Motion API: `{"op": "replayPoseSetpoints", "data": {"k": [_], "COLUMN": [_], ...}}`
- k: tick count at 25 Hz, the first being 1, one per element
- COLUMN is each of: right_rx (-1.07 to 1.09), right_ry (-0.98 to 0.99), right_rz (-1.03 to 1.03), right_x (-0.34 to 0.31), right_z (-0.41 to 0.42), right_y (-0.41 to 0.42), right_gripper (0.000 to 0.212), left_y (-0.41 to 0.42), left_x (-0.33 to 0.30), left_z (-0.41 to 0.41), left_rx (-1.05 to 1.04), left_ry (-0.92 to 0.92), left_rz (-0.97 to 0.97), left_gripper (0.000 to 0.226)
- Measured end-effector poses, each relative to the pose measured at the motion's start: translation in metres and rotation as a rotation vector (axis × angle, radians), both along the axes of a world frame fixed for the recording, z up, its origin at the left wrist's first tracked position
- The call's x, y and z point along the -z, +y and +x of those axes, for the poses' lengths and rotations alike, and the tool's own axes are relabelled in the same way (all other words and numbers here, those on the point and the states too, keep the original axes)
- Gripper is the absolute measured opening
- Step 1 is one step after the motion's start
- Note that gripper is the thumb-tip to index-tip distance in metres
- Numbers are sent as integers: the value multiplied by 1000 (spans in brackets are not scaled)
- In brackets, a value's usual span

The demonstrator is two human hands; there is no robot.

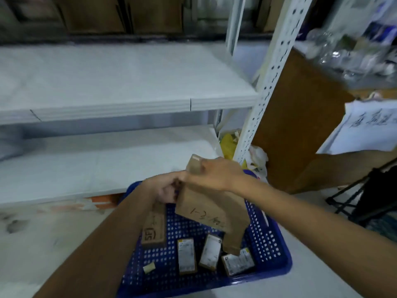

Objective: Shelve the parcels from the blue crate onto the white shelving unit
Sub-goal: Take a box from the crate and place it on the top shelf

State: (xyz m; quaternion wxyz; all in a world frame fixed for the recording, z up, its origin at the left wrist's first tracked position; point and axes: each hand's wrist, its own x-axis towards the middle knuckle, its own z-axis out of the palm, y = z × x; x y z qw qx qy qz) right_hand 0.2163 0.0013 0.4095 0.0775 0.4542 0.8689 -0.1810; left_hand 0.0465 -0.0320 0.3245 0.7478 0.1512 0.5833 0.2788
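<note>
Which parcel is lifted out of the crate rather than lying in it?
The brown parcel with handwritten numbers, held by both hands above the blue crate; the other parcels lie on the crate floor.

1. Pale grey floor (28, 250) down below, scuffed with dark marks at the left.
2. Sitting right on it, the perforated blue plastic crate (270, 239).
3. White metal shelving unit (261, 100) stands on that floor too, with its punched upright post.
4. Two white shelf boards (120, 82) showing, both blurred.
</note>
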Motion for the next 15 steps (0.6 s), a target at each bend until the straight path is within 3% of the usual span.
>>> {"op": "replayPoseSetpoints", "data": {"k": [2,4,7,10,15], "right_rx": [243,418,674,599,520], "right_ry": [25,38,363,605,754], "right_rz": [-121,-464,-976,-973,-843], "right_x": [-62,-113,-221,-339,-524], "right_z": [31,57,73,69,50], "right_y": [25,35,28,30,40], "right_gripper": [86,88,81,48,31], "left_y": [-17,-31,-39,-41,-50], "left_x": [-75,-139,-264,-403,-588], "left_z": [-12,-18,-25,-28,-35], "left_rx": [9,19,22,-21,-147], "left_ry": [-12,-28,6,96,131], "left_rz": [42,108,184,288,464], "left_gripper": [53,54,59,47,45]}}
